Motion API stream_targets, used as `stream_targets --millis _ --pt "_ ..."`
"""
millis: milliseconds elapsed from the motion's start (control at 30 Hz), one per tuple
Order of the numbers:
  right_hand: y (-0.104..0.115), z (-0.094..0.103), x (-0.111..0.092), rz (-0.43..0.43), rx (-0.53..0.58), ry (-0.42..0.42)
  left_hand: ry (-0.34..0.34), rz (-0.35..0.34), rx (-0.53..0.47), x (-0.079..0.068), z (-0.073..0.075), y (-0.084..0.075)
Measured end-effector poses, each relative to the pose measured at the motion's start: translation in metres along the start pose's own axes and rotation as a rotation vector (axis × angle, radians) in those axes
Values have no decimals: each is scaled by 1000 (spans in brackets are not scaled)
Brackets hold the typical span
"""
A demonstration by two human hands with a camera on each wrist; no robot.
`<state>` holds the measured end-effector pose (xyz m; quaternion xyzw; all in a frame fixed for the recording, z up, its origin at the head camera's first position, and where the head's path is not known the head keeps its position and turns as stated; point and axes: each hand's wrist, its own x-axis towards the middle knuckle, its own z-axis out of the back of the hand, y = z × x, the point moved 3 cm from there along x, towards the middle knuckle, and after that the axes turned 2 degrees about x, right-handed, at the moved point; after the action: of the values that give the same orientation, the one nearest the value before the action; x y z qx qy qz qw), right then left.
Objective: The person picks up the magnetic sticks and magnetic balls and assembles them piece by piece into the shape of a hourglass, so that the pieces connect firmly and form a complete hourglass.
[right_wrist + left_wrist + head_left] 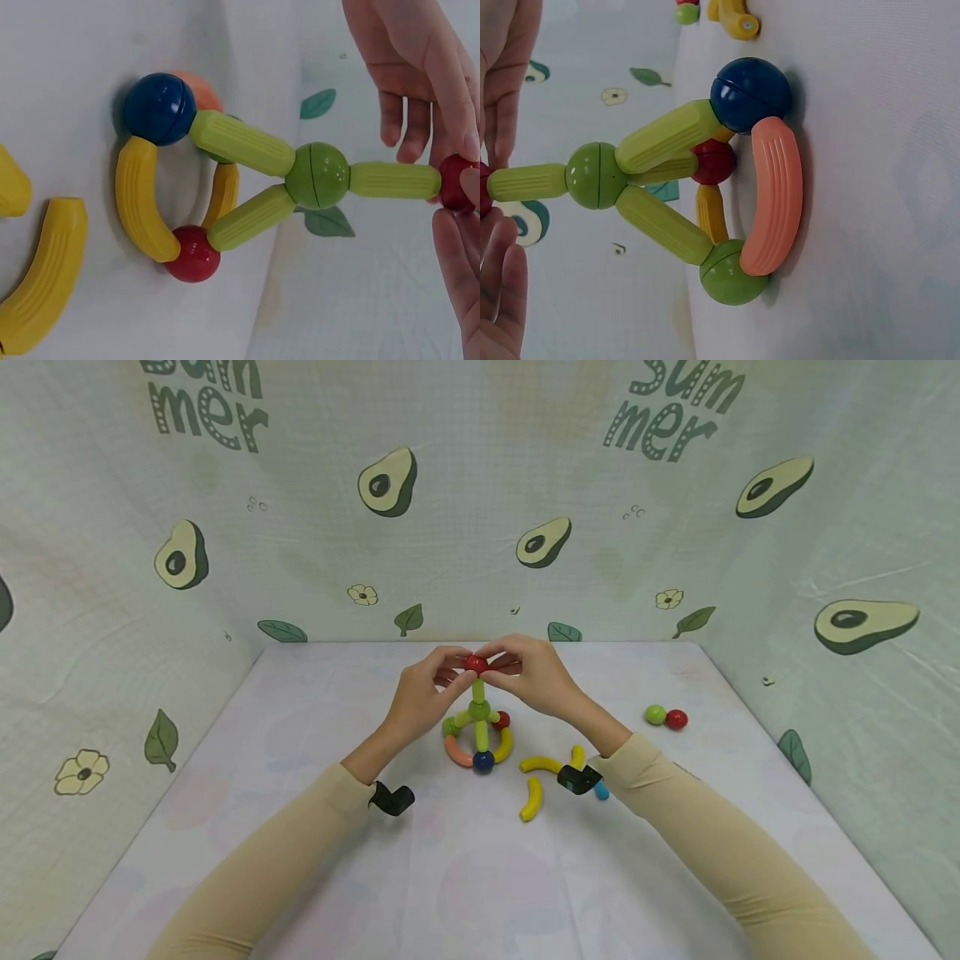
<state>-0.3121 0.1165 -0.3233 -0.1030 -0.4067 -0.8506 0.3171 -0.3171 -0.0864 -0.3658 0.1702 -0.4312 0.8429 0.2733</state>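
Observation:
A toy structure of balls and rods stands on the table. Its ring base joins a blue ball (483,762), a green ball (735,273) and a red ball (193,254) with curved rods, one of them an orange rod (775,196). Straight green rods lean up to a central green ball (479,710), and an upright green rod (395,180) rises from it. On top sits another red ball (476,664). My left hand (425,692) pinches that top ball from the left, while my right hand (534,672) pinches it from the right.
Loose yellow curved rods (532,799) lie right of the structure, partly beneath my right wrist, beside a blue piece (602,790). Farther right, a loose green ball (656,715) and a loose red ball (677,719) sit together. A patterned cloth backdrop surrounds the table.

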Motion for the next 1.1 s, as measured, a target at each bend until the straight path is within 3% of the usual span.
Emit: stream_targets --millis 233,467,1100 --pt "-7 8 -11 -10 -28 27 6 -10 17 -1 2 1" --pt "-25 24 -33 -62 -88 68 21 31 21 -5 8 3" --pt "-85 69 -128 -150 -212 140 9 32 28 -17 19 15"
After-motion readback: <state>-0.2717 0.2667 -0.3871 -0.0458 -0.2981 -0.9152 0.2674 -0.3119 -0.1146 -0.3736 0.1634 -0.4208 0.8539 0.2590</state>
